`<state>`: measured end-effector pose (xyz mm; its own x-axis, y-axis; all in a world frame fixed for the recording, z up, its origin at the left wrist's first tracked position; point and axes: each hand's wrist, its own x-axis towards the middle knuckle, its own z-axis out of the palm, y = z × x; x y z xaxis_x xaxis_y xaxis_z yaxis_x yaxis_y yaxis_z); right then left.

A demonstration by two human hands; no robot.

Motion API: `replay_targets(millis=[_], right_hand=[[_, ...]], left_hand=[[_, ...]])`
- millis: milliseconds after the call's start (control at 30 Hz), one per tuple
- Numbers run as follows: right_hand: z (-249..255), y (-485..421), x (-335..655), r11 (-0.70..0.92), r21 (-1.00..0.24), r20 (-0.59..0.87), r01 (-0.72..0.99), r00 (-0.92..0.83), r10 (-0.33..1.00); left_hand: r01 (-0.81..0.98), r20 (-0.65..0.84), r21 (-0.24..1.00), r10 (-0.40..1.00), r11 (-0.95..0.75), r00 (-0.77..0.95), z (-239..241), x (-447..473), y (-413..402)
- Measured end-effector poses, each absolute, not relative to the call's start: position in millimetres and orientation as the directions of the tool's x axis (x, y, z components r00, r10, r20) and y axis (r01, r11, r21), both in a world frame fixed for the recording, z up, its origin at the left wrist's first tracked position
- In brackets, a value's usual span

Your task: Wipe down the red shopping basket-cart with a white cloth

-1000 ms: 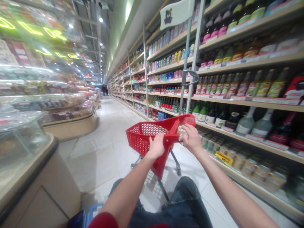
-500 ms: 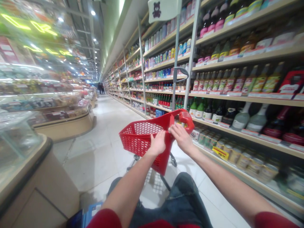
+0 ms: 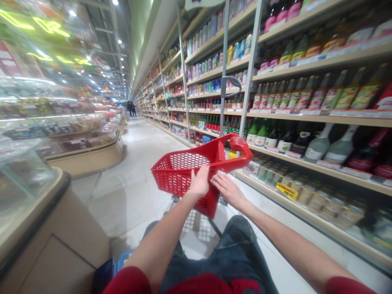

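Supermarket aisle, red trolley basket point(image 3: 183, 171)

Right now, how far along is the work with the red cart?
Looks done: the red cart stands in the aisle beside the bottle shelves.
In hand: the left hand grips its near rim; the right hand lies open just below the red handle, apparently not gripping.
Left: no goods are visible through the mesh; the basket's floor is hidden.

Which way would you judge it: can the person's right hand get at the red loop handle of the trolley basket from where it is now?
Probably yes. The right hand hovers open just below the red loop handle, with nothing between them; the left hand grips the basket rim further left.
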<state>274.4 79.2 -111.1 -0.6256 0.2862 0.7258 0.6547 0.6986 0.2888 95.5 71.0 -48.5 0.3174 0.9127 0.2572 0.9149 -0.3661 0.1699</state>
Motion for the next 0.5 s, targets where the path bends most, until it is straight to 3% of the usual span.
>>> replay_targets(millis=[167,400,500], right_hand=[[-83,83,279,0.631,0.263,0.801,0.73,-0.529,0.279],[-173,73,275,0.711,0.334,0.606,0.619,-0.718,0.342],[-180,69,274,0.735,0.316,0.591,0.601,-0.73,0.343]], left_hand=[[0.961,0.229,0.154,0.955,-0.228,0.189,-90,79,60],[0.955,0.124,0.095,0.955,-0.283,0.271,-131,74,41],[0.953,0.104,0.09,0.954,-0.29,0.28,-138,70,38]])
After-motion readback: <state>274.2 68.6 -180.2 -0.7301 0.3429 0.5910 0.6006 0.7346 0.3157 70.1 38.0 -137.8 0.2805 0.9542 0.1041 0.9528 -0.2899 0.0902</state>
